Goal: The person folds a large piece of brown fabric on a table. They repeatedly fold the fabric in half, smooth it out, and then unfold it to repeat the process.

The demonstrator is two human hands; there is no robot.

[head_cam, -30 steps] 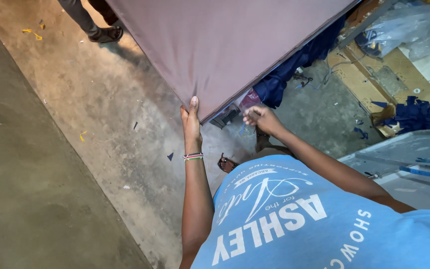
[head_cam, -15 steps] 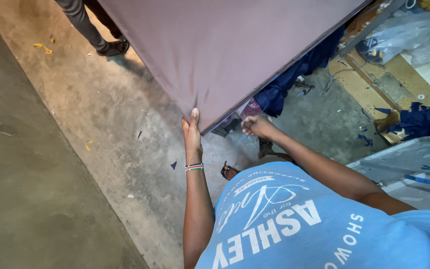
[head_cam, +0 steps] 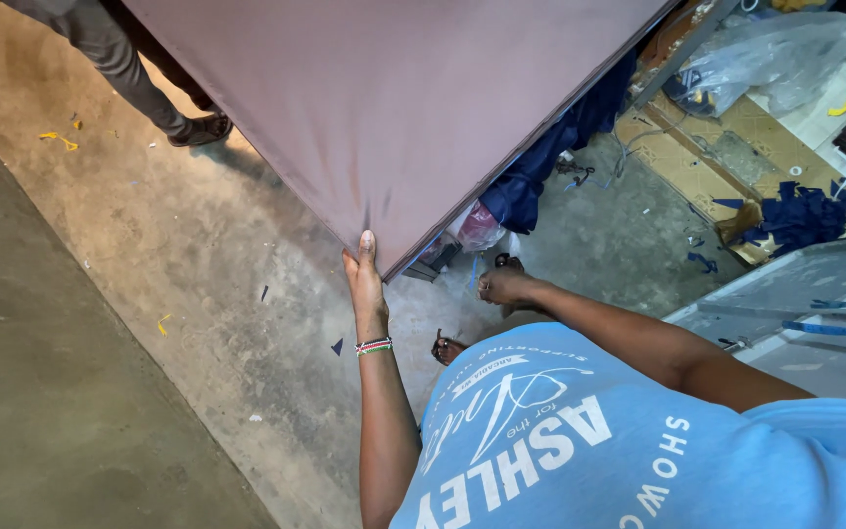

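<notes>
A large mauve fabric-covered panel (head_cam: 384, 108) fills the upper middle of the view above the bare concrete floor (head_cam: 149, 323), its lower corner gripped from below by the left hand (head_cam: 364, 279), which wears a beaded wristband (head_cam: 374, 346), while the right hand (head_cam: 503, 285) sits just to the right, beneath the panel's edge. Behind the panel on the left stand another person's trousered legs (head_cam: 119, 59); to its right hang dark blue cloths (head_cam: 550, 157), with a clear plastic bag (head_cam: 766, 49) farther right and a grey metal frame (head_cam: 805, 294) at the right edge.
</notes>
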